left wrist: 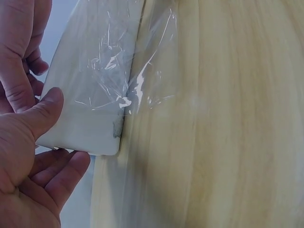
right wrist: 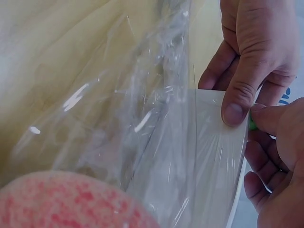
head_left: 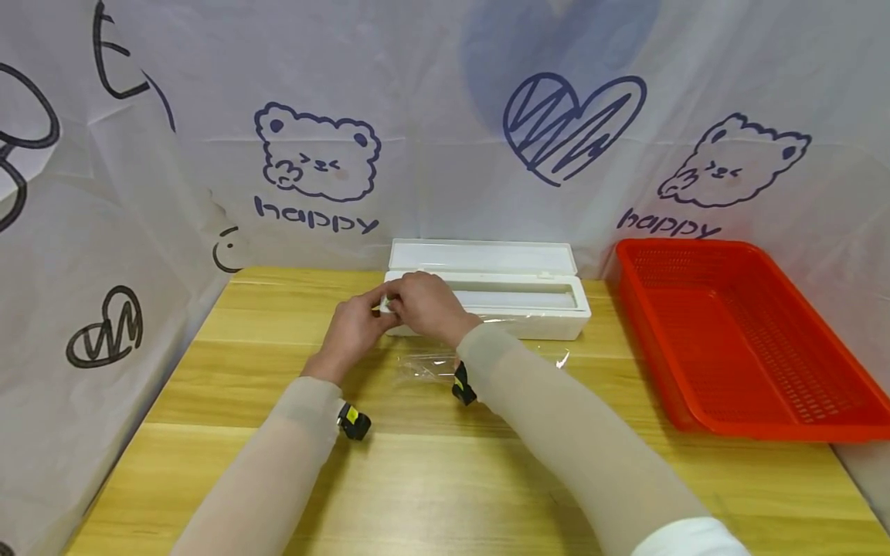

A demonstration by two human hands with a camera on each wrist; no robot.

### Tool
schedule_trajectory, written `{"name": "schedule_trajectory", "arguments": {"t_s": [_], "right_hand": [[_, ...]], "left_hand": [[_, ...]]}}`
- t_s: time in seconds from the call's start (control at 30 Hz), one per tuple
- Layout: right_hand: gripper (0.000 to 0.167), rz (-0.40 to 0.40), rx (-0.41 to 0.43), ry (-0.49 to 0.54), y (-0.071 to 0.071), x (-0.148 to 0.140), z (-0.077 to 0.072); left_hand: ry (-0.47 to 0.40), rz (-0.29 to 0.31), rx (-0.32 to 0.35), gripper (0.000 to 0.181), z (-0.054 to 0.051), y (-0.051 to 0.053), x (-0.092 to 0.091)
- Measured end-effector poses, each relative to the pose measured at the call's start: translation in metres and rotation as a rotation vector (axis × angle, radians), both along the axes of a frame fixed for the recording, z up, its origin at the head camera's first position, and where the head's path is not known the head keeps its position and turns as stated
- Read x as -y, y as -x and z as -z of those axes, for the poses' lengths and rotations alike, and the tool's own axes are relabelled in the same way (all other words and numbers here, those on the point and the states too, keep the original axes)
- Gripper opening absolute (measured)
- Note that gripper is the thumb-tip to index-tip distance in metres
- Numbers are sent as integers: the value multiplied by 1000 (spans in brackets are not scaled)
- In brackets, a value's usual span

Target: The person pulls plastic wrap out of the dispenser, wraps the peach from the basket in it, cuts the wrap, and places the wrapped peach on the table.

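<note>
A: Where is the box from your end?

B: I have the white box (head_left: 566,328) at the far side of the surface (head_left: 410,479), near the middle, one long face toward me. Lid (head_left: 487,255) tipped back on the far side. Pale roll (head_left: 514,300) lying lengthwise inside.

A: Left hand?

B: Left hand (head_left: 356,328) grips the box's left end. Thumb against the near face, fingers bent against the end. I also note a dark smudge (left wrist: 117,127) low on that face, close to the same end.

A: And the right?

B: Right hand (head_left: 427,305) at the same end, touching the left one, fingers curled. It pinches a small green piece (right wrist: 252,125) at the box's edge; I get only a sliver of that, the rest hidden by the thumb.

A: Film?

B: Clear film (head_left: 431,364) over the near face, wrinkled, spilling onto the surface just near of the box. Strong glints; I cannot tell where it is attached.

A: Surroundings?

B: Red basket (head_left: 730,347) on the right, its far left corner near the box's right end, not touching. Pale sheet (head_left: 445,154) hung behind, with drawn bears, hearts and the word "happy".
</note>
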State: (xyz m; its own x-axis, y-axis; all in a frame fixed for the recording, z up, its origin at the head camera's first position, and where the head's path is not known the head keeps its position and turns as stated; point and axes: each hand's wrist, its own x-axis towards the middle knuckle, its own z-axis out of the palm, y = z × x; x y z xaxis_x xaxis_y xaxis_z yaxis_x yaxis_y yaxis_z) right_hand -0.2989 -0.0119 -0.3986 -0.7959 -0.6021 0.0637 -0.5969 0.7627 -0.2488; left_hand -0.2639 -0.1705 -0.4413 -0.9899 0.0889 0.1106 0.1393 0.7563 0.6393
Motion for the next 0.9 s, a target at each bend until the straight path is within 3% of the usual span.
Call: {"name": "schedule_trajectory", "arguments": {"t_s": [0.37, 0.9], "right_hand": [[21, -26, -32, -41, 1, -6, -1], [21, -56, -46, -38, 0, -10, -3]], "left_hand": [[-22, 12, 27, 72, 1, 2, 2], [-58, 24, 50, 72, 1, 1, 2]]}}
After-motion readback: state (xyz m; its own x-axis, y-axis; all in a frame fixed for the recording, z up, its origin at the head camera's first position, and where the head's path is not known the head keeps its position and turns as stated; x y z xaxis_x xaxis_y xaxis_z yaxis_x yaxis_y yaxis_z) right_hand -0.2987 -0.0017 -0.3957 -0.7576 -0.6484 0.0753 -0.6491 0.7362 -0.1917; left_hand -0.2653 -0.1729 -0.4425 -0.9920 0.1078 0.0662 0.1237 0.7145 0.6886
